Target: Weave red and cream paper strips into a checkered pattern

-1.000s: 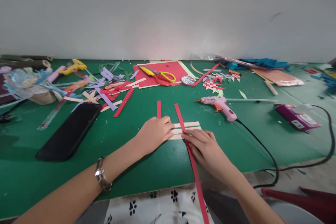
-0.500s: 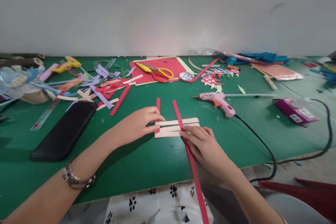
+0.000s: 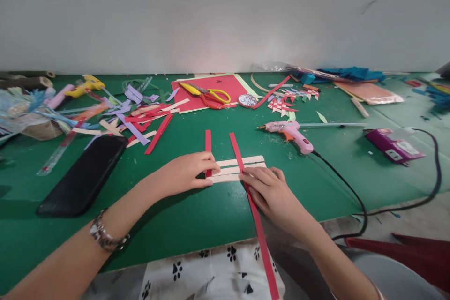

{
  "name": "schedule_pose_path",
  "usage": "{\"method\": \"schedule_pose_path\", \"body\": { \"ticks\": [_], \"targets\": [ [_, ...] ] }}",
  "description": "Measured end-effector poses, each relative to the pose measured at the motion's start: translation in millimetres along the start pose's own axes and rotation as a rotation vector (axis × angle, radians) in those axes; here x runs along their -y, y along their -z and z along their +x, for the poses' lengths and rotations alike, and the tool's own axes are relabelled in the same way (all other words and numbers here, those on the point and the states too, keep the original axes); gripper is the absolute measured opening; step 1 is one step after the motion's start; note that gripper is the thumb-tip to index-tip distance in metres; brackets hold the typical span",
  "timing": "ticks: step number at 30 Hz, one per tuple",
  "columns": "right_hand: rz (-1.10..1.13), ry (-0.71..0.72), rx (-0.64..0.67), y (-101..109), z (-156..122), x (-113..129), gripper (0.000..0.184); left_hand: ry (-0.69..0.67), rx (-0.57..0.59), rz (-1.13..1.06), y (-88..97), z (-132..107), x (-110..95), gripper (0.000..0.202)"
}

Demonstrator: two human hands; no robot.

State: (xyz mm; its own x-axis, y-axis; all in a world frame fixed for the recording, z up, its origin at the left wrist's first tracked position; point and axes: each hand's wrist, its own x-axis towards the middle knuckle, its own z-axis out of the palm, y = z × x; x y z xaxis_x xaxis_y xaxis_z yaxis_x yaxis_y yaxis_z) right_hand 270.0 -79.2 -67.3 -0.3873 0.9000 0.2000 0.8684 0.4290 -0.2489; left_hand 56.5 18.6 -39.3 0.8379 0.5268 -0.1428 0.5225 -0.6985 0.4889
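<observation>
Fingers [image 3: 213, 167] grip cream strips [image 3: 229, 170] in left hand [image 3: 186, 172] and red strip [image 3: 261, 234] in right hand [image 3: 276, 192], with table [image 3: 197, 220] room toward near edge.

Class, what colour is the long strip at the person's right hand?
The long strip is plain red, seen best in the head view.

Two hands, a left hand [image 3: 193, 169] and a right hand [image 3: 269, 186], show near the centre of the frame, along with three cream strips [image 3: 230, 169] and two red strips [image 3: 259, 225]. There are two glue guns [image 3: 291, 132], one right of centre and one at upper left, plus one black phone [image 3: 82, 176] at left and one purple box [image 3: 390, 145] at right. The loose paper scraps [image 3: 161, 133] at upper left overlap too much to count.
</observation>
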Motion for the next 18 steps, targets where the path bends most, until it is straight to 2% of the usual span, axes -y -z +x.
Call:
{"method": "schedule_pose_path", "body": {
  "ticks": [7,12,18],
  "targets": [
    [0.025,-0.017,0.006,0,1,0,0.029,-0.015,-0.081,0.037,-7.0,-10,1,0.020],
    [0.017,-0.013,-0.024,-1,1,0,0.027,-0.057,-0.174,0.038,-5.3,-1,-3,0.020],
    [0.012,0.003,-0.035,-2,1,-1,0.027,-0.058,-0.116,0.422,-13.1,19,-15,0.016]
  ]
}}
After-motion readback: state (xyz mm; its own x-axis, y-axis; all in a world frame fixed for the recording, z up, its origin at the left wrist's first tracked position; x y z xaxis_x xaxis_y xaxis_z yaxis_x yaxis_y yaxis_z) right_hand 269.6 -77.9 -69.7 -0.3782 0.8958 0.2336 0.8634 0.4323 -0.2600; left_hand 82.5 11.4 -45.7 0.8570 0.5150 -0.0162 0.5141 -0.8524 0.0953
